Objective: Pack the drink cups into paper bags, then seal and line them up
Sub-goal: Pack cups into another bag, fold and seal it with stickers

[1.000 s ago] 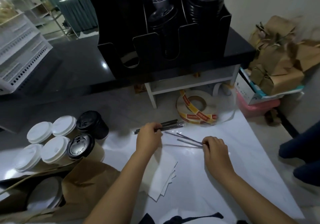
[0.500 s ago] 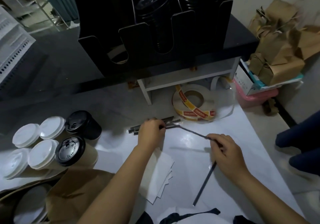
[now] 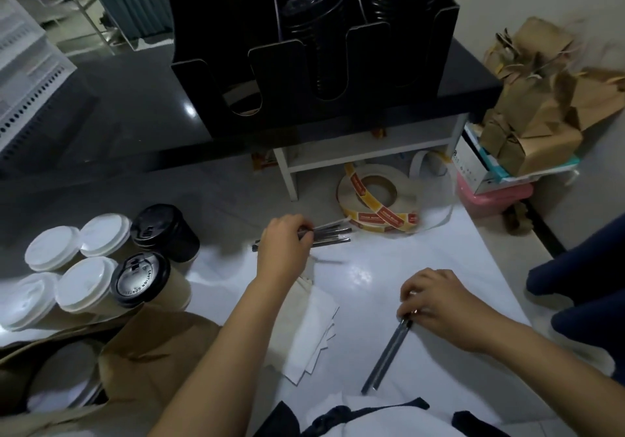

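Observation:
Several lidded drink cups (image 3: 91, 281) stand at the left of the white counter, two with black lids. An open brown paper bag (image 3: 111, 362) lies at the lower left with white-lidded cups inside. My left hand (image 3: 282, 250) is closed on a bundle of wrapped dark straws (image 3: 333, 235) in the middle of the counter. My right hand (image 3: 436, 304) pinches the top end of two wrapped straws (image 3: 385, 357) that point toward me on the counter.
A roll of red-and-yellow seal stickers (image 3: 375, 203) lies beyond the straws. White napkins (image 3: 304, 331) lie under my left forearm. A black lid-and-cup holder (image 3: 304, 64) stands on the dark shelf behind. Folded brown bags (image 3: 541, 105) are piled at the right. A person in dark clothing (image 3: 581, 287) is at the right edge.
My right hand has drawn straws away from the bundle and moved down toward me. My left hand stays on the bundle. The camera has tilted slightly downward.

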